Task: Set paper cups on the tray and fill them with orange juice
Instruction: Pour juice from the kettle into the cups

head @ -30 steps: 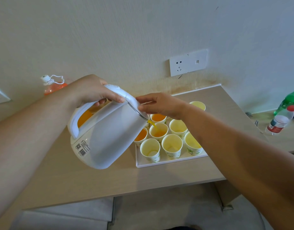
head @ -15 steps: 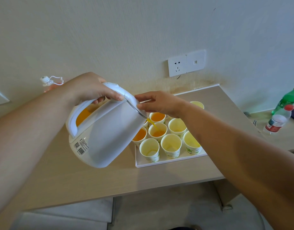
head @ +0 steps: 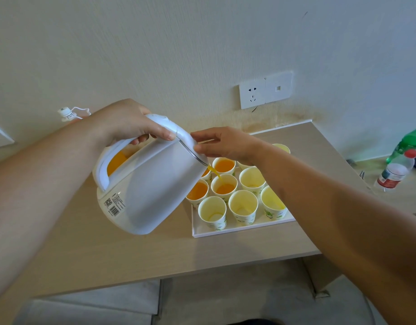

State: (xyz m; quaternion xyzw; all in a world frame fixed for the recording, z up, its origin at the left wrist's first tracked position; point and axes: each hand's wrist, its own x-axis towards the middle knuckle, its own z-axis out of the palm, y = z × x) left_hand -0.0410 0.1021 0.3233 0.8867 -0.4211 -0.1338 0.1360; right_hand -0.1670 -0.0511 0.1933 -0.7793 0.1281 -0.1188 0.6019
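**Left hand (head: pixel 129 120) pours orange juice (head: pixel 215 173) from a tilted white kettle (head: pixel 155 188) into a paper cup on the tray (head: pixel 237 228).**

The left hand grips the kettle's handle, fingers curled round it and thumb on top. The right hand (head: pixel 225 144) lays fairly straight fingers on the lid by the spout and pinches nothing. The kettle tips rightward above the bench (head: pixel 108 249). A thin stream of juice falls into the middle cup (head: pixel 224 185) on the white tray, which lies just right of the kettle. The far cup (head: pixel 224 165) and the left cup (head: pixel 197 191) already hold juice. The three near cups (head: pixel 242 207) and the right cup (head: pixel 252 179) stand empty. A capped bottle (head: pixel 66 113) shows over the left forearm. A green bottle (head: pixel 411 141) and a clear bottle (head: pixel 394 172) stand well apart at far right.
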